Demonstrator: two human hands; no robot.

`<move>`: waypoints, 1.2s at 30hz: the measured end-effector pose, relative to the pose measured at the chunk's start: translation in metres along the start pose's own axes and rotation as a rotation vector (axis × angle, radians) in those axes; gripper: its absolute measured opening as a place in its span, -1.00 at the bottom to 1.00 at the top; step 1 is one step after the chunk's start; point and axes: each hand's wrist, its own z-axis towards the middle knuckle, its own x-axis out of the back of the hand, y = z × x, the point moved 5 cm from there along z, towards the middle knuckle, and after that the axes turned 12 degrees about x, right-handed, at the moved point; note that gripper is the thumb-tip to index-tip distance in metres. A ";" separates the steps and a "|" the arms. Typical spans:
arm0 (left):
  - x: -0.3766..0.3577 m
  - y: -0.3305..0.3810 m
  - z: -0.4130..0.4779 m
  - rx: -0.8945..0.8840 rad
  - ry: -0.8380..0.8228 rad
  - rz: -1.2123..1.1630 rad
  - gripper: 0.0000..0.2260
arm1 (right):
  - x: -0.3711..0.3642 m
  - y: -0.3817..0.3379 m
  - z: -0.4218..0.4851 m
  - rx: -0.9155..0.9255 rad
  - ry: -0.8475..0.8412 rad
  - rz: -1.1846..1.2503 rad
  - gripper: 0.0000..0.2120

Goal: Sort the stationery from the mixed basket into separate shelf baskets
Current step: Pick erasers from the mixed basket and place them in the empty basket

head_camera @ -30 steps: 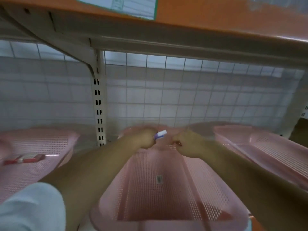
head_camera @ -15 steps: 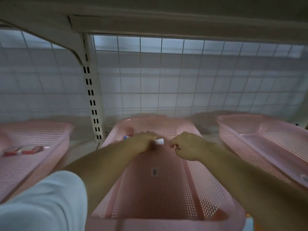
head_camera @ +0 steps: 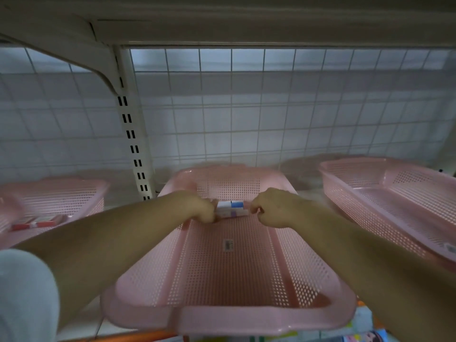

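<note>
Both hands at the far end of the middle basket, two small sticks between them.

Left hand (head_camera: 200,209): fingers curled round the left end of the purple-banded stick (head_camera: 232,213). Right hand (head_camera: 272,209): fingers curled at the sticks' right ends; cannot tell whether they grip or only touch. Blue-banded stick (head_camera: 230,204) lies just behind the purple one, touching it; both are inside the middle basket (head_camera: 246,319), near its back wall. Sticks: 2. Barcode sticker (head_camera: 228,244) on that basket's floor: 1. Pink baskets: 3. Left basket (head_camera: 74,191) holds red-and-white items (head_camera: 37,224), blurred, count unclear. Right basket (head_camera: 370,166) stands apart. Slotted white post (head_camera: 133,144) rises between the left and middle baskets. Wire grid (head_camera: 271,107) backs all three. Both forearms reach in over the middle basket, covering parts of its sides.
</note>
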 end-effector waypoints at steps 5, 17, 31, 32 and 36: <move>-0.009 -0.003 0.004 -0.076 0.148 0.051 -0.50 | -0.003 -0.001 0.003 -0.004 -0.022 -0.016 -0.68; 0.013 0.001 -0.017 -0.029 0.370 0.349 -0.75 | -0.002 -0.002 0.002 0.008 -0.032 -0.046 -0.65; 0.059 -0.059 -0.088 -0.103 0.693 -0.030 -0.66 | 0.046 -0.051 0.021 0.082 0.107 -0.206 -0.61; 0.060 -0.067 -0.096 -0.087 0.719 -0.053 -0.65 | 0.051 -0.058 0.025 0.067 0.151 -0.202 -0.58; 0.059 -0.106 -0.131 0.011 0.760 -0.161 -0.61 | 0.062 -0.091 0.037 0.050 0.291 -0.094 -0.51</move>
